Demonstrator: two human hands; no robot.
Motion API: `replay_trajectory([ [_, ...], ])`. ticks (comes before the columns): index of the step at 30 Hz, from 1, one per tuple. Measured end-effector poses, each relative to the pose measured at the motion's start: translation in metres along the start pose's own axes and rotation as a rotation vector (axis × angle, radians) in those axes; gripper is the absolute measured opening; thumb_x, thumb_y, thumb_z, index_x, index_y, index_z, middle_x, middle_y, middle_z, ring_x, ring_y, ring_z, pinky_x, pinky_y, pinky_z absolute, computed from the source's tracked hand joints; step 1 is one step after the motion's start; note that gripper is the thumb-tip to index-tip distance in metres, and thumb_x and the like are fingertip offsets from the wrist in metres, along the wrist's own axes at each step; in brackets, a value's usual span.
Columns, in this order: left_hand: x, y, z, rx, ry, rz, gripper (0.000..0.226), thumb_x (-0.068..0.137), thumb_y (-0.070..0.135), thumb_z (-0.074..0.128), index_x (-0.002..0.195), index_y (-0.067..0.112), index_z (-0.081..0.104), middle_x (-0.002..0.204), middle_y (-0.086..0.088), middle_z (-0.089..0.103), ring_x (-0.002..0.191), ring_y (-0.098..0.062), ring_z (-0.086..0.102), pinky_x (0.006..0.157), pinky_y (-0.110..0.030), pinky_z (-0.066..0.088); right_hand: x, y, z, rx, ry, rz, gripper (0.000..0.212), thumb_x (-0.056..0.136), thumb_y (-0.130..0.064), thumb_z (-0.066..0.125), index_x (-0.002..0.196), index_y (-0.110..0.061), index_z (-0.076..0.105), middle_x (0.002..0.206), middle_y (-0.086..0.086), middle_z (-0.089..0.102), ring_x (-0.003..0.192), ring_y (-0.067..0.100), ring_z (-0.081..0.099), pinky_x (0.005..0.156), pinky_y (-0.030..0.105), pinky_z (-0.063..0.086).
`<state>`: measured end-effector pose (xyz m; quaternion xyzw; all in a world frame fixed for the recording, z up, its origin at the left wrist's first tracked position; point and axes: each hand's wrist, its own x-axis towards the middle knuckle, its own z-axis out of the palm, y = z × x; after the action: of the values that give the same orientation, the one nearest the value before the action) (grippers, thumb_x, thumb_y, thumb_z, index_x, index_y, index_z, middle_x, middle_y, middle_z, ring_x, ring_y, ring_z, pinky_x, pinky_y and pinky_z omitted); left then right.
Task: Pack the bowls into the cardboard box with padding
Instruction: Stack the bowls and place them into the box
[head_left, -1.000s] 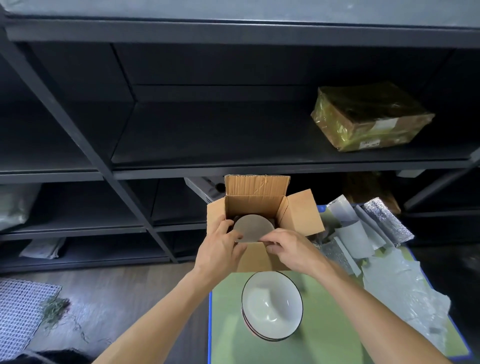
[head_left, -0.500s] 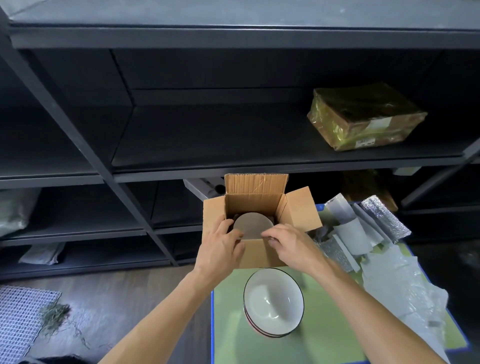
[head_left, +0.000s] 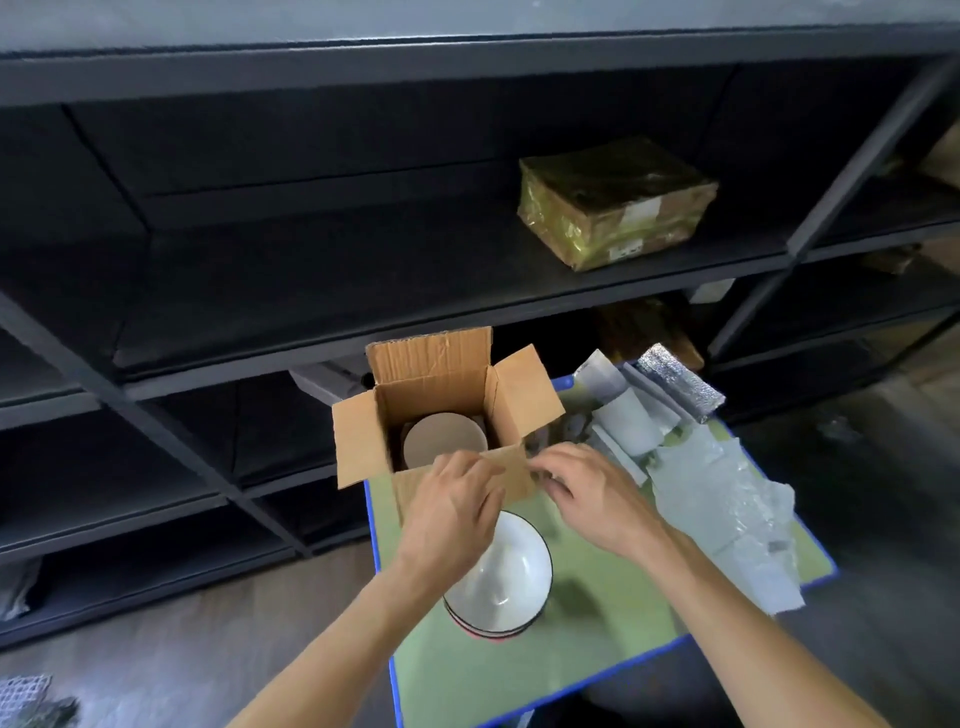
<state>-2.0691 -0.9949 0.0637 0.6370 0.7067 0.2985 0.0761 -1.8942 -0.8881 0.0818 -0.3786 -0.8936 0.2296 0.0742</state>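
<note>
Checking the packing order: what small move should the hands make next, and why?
Probably the right hand should fetch a padding sheet to cover the bowl in the cardboard box: that bowl lies uncovered, stacked bowls wait on the mat, and the sheets lie nearest that hand.

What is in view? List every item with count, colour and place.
open brown cardboard box: one, brown, far end of the table.
pale round bowl: one visible, beige-grey, inside the box.
white dark-rimmed ceramic bowls: one stack, number unclear, white, on the table nearer than the box.
white foam and silver foil padding sheets: a heap, white and silver, table's right side.
green blue-edged table top: one, green, under the box and bowls.
tape-wrapped parcel: one, yellow-brown, on the shelf.
black metal shelving: one unit, black, behind the table.
left hand: one, gripping the box's near flap.
right hand: one, pinching that flap's right end.
</note>
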Motion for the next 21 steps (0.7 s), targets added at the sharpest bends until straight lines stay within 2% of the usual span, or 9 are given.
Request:
replay_trajectory([
  [2,0.006,0.013,0.012,-0.017,-0.025,0.061,0.017,0.094,0.018,0.058,0.106,0.016,0.070,0.100,0.001,0.066,0.091,-0.024,0.060,0.081,-0.033,0.045,-0.015,0.018,-0.003,-0.023,0.000,0.058,0.033,0.097,-0.016,0.054,0.128,-0.023,0.064,0.127,-0.007,0.061,0.120,0.016,0.052,0.097,0.028,0.042],
  [4,0.012,0.026,0.025,-0.026,-0.072,0.092,0.020,0.094,0.021,0.059,0.111,0.016,0.069,0.105,0.000,0.066,0.097,-0.022,0.059,0.084,-0.030,0.044,-0.031,0.037,-0.005,-0.038,-0.006,0.133,0.033,0.098,-0.020,0.055,0.130,-0.024,0.062,0.130,-0.006,0.060,0.123,0.017,0.052,0.097,0.032,0.045],
  [9,0.031,0.066,0.068,-0.013,-0.268,0.147,0.034,0.097,0.035,0.051,0.126,0.020,0.062,0.114,-0.001,0.063,0.106,-0.024,0.058,0.091,-0.035,0.046,-0.077,0.090,-0.013,-0.022,-0.013,0.372,0.037,0.099,-0.025,0.051,0.136,-0.027,0.055,0.136,-0.006,0.056,0.128,0.016,0.048,0.099,0.036,0.046],
  [14,0.050,0.107,0.112,0.003,-0.420,0.175,0.040,0.099,0.038,0.048,0.134,0.019,0.055,0.125,-0.002,0.060,0.116,-0.024,0.055,0.094,-0.035,0.046,-0.118,0.139,-0.028,-0.017,-0.041,0.584,0.043,0.100,-0.029,0.049,0.143,-0.024,0.049,0.143,-0.003,0.049,0.132,0.018,0.044,0.103,0.038,0.042],
  [17,0.063,0.130,0.138,0.041,-0.490,0.177,0.042,0.099,0.037,0.048,0.135,0.017,0.052,0.127,-0.004,0.058,0.118,-0.024,0.053,0.094,-0.037,0.047,-0.135,0.167,-0.037,-0.031,-0.050,0.657,0.045,0.100,-0.028,0.049,0.145,-0.023,0.047,0.146,-0.001,0.048,0.134,0.021,0.044,0.105,0.036,0.040],
  [21,0.081,0.147,0.166,0.121,-0.528,0.175,0.042,0.100,0.038,0.046,0.134,0.014,0.051,0.130,-0.006,0.053,0.118,-0.025,0.050,0.095,-0.037,0.047,-0.146,0.197,-0.044,-0.024,-0.078,0.717,0.048,0.099,-0.027,0.048,0.147,-0.022,0.043,0.147,0.001,0.047,0.134,0.024,0.043,0.101,0.035,0.040],
])
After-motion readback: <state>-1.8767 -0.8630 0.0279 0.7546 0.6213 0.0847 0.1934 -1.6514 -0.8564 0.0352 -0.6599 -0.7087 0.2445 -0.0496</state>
